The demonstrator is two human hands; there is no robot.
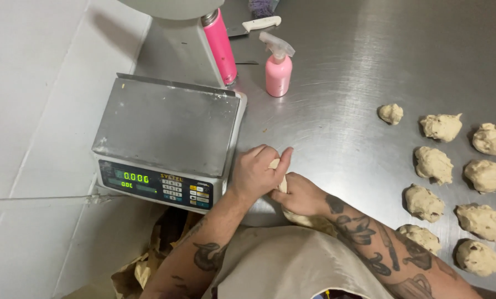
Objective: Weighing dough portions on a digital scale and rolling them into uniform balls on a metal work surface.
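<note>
Both hands are working one lump of dough at the near edge of the steel table, just right of the digital scale. The dough is pale beige, soft and uneven, and only slivers of it show between the fingers, with more of it bulging out below the wrists toward the person's apron. The left hand is curled over the top of the lump, thumb stretched along it, fingers closed on it. The right hand presses in from the other side, also closed on the dough, so the two hands meet around it. To the right, well apart from the hands, nine portioned dough balls sit in loose rows toward the table's right edge, rough-surfaced with dark flecks. Toward the far edge stand a pink spray bottle and a pink flask, with a white-handled knife lying behind them.
</note>
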